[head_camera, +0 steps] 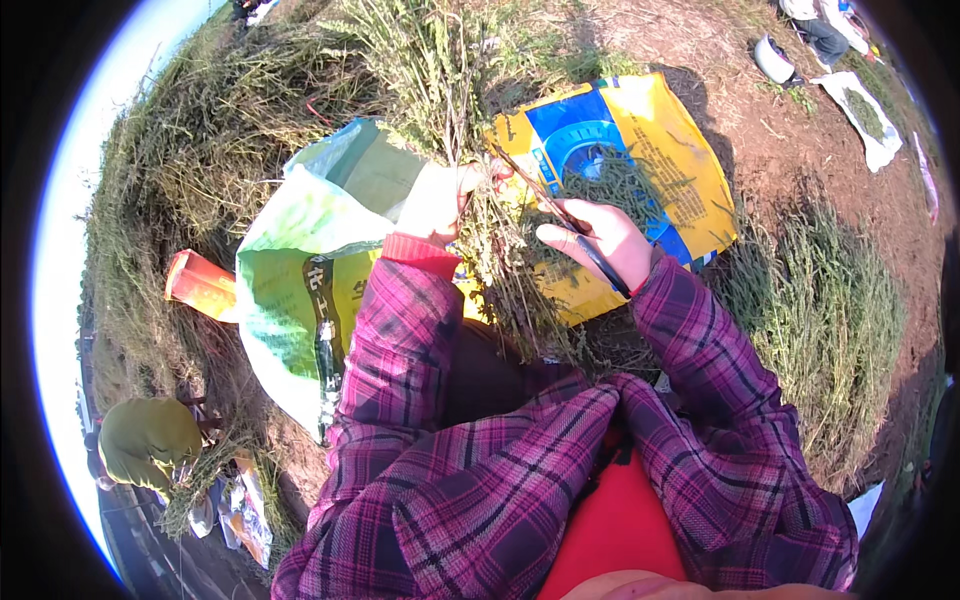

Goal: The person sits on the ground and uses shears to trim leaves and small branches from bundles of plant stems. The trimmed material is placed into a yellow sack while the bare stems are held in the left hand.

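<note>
My left hand (442,199), bright in the sunlight, grips a bundle of leafy plant stems (454,90). The bundle's upper part fans away from me, and its lower stems (517,262) hang toward my lap. In my right hand (607,232) is a pair of scissors or shears (544,191) with a dark handle. Its long brownish blades point at the stems beside my left fingers; whether they are parted I cannot tell. Under the right hand lies a yellow and blue woven sack (694,187), with green cuttings (615,187) heaped on it.
A green and white woven sack (277,330) gapes at my left, by an orange bag (199,285). Piled stalks (202,165) stretch behind it. More cut plants (825,330) lie at right. A person in olive (146,442) bends at lower left; another person (825,34) sits upper right.
</note>
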A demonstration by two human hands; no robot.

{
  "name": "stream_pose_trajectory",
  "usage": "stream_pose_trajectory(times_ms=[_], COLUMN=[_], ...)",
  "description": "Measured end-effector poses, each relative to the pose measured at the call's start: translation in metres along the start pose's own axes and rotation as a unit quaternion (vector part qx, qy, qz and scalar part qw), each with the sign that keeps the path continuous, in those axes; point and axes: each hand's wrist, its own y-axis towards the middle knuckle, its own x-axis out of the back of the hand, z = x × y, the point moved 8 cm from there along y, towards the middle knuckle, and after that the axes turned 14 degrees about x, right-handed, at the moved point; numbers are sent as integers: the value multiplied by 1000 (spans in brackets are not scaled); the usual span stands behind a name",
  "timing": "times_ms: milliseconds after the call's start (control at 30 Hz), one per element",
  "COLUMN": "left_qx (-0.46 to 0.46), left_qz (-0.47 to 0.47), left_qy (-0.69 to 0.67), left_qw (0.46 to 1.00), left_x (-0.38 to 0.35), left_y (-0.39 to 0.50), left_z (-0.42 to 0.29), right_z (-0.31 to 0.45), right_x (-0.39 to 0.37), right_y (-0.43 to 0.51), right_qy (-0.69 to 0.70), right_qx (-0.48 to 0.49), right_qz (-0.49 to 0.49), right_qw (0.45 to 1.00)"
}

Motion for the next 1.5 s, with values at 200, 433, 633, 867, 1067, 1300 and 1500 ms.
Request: stream_pose_trajectory(times_ms=[200, 433, 633, 867, 1067, 1300, 1500], left_qx=[-32, -49, -108, -161, -175, -242, -276], left_qz=[66, 33, 53, 77, 101, 3, 25], left_qy=[-5, -79, -105, -294, -366, -360, -356], left_qw=[997, 995, 987, 939, 908, 901, 892], left_x=[0, -40, -4, 34, 64, 78, 52], left_y=[8, -19, 5, 0, -27, -53, -78], left_z=[2, -49, -52, -73, -93, -102, -113], right_z=[-9, -43, -58, -60, -34, -18, -30], right_x=[-7, -13, 31, 82, 27, -30, -30], right_y=[0, -2, -5, -78, -131, -112, -71], right_qy=[32, 172, 164, 99, 316, 333, 293], right_qx=[6, 4, -173, -171, -234, -228, -228], right_qz=[12, -84, -127, -171, -55, 1, -33], right_qw=[999, 982, 963, 965, 918, 915, 928])
